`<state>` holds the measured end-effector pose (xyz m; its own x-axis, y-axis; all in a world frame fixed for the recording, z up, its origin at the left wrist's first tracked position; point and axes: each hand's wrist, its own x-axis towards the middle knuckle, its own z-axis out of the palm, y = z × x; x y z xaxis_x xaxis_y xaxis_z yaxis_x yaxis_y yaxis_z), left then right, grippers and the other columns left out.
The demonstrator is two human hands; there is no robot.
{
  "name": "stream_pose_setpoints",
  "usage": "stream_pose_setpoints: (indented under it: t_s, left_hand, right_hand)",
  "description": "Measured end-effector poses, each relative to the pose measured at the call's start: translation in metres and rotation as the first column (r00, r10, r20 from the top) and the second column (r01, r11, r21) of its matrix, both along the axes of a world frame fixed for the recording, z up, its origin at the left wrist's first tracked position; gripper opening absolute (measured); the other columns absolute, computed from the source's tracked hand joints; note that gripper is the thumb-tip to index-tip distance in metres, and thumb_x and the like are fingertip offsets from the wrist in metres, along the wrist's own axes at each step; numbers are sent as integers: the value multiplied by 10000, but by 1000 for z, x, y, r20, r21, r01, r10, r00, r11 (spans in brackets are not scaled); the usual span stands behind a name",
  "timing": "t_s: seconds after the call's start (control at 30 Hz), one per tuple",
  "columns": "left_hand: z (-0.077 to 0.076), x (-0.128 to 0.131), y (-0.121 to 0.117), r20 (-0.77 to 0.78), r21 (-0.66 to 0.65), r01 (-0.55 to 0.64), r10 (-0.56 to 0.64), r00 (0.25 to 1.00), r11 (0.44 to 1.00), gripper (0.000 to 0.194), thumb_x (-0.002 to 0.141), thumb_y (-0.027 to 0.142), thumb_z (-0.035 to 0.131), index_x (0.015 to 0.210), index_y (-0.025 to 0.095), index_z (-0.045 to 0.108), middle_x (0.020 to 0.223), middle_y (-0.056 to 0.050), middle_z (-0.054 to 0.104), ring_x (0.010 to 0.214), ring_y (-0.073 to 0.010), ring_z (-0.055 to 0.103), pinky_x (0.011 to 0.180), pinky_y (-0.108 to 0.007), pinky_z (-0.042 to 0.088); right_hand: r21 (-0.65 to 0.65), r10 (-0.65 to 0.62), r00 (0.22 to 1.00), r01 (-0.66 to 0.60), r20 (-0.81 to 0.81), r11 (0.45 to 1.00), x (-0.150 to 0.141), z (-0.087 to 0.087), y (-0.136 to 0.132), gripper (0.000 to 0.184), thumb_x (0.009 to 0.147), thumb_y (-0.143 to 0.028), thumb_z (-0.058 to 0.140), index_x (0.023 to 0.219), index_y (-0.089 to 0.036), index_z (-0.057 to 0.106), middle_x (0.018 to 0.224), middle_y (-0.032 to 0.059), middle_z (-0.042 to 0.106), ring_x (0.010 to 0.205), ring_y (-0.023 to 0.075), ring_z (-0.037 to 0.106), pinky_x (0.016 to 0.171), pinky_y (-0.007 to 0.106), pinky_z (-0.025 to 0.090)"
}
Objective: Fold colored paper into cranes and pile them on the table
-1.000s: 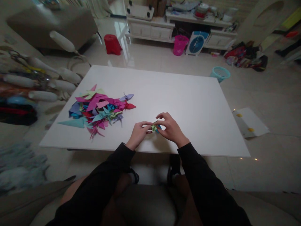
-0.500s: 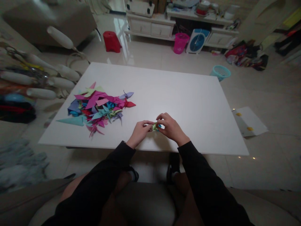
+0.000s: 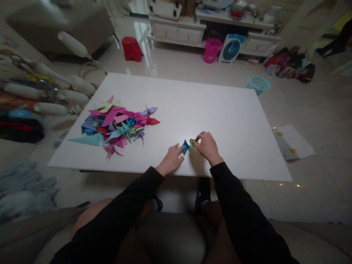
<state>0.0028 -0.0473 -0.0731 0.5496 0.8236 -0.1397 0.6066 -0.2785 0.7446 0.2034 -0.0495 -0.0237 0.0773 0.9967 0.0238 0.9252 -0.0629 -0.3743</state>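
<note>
Between the finger and thumb of my right hand (image 3: 206,146) is a small green folded paper piece (image 3: 192,142), pinched just above the white table (image 3: 209,106). Right beside it lies a blue folded paper piece (image 3: 186,146) with pointed corners. My left hand (image 3: 172,158) reaches in with its fingers stretched out, and a fingertip touches the blue piece against the tabletop. On the table's left side is a heap of folded paper (image 3: 117,119) in pink, purple, teal, green and red, some of it shaped like cranes.
White lamp-like tubes (image 3: 74,84) stand close to the table's left edge. A turquoise basket (image 3: 259,85) is behind the far right corner. On the floor beyond are a red stool (image 3: 132,49), a pink bin (image 3: 212,50) and a blue-and-white fan (image 3: 231,48).
The green and blue papers, held close together before, are now apart. My left hand has moved right and put a finger on the blue piece; my right hand has drawn the green piece rightward.
</note>
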Motion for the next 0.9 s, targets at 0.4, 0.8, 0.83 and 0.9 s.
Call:
stream_pose_setpoints:
  t_s: [0.4, 0.8, 0.83, 0.9]
  left_hand:
    - [4, 14, -3, -163, -50, -7, -1, 987, 999, 455, 882, 291, 558, 1322, 191, 620, 1396, -152, 589, 1258, -345, 515, 1048, -497, 428]
    - [1, 16, -18, -107, -14, 90, -91, 990, 996, 340, 882, 247, 557, 1190, 135, 649, 1270, -169, 618, 1175, -303, 562, 1044, -449, 448]
    - [0, 15, -18, -85, -16, 93, -94, 992, 996, 327, 881, 241, 558, 1175, 131, 651, 1262, -170, 620, 1177, -297, 562, 1054, -444, 446]
    - [-1, 15, -17, -35, -19, 94, -95, 995, 995, 292, 881, 231, 557, 1138, 134, 657, 1241, -166, 625, 1175, -284, 566, 1070, -435, 442]
  right_hand:
    - [-60, -45, 991, 53, 129, 997, 3, 0, -2, 169, 894, -243, 658, 757, -199, 747, 947, 121, 706, 932, 270, 587, 770, 385, 475]
    - [-172, 53, 980, -19, 193, 985, -8, -3, -3, 150, 899, -209, 651, 830, -193, 783, 1003, 144, 723, 987, 298, 590, 777, 397, 458]
    - [-178, 57, 980, -22, 192, 984, -8, -4, -3, 140, 896, -213, 656, 840, -194, 784, 1004, 141, 723, 989, 298, 589, 781, 397, 458]
    - [-182, 64, 979, -28, 192, 983, -6, -6, -3, 129, 887, -219, 662, 855, -201, 786, 1006, 129, 726, 994, 291, 588, 782, 387, 459]
